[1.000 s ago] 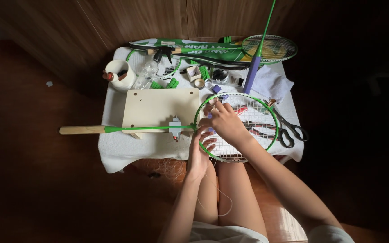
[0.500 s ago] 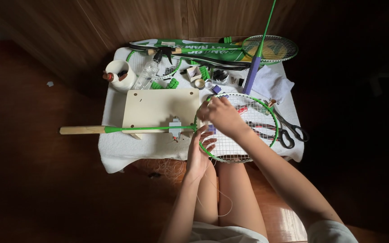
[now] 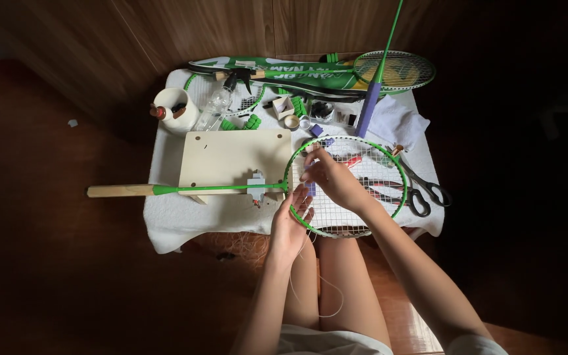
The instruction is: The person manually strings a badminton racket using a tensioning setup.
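Green badminton racket (image 3: 346,141): flat on white-clothed table (image 3: 165,223), shaft clamped to wooden board (image 3: 231,158). Left hand (image 3: 290,223): under frame's near edge, fingers spread against strings. Right hand (image 3: 330,181): atop strings, fingertips pinching string. Scissors (image 3: 422,190) just beside.

The table (image 3: 165,223) is crowded along its far edge: a white cup (image 3: 173,108), a clear bottle (image 3: 217,102), small green and black parts, and a second racket (image 3: 389,69) block any approach from there. Scissors (image 3: 422,190) and a white cloth (image 3: 396,125) obstruct the right side. The wooden board (image 3: 231,158) offers a bare flat surface left of the racket head (image 3: 346,187). The near-left cloth edge is open.
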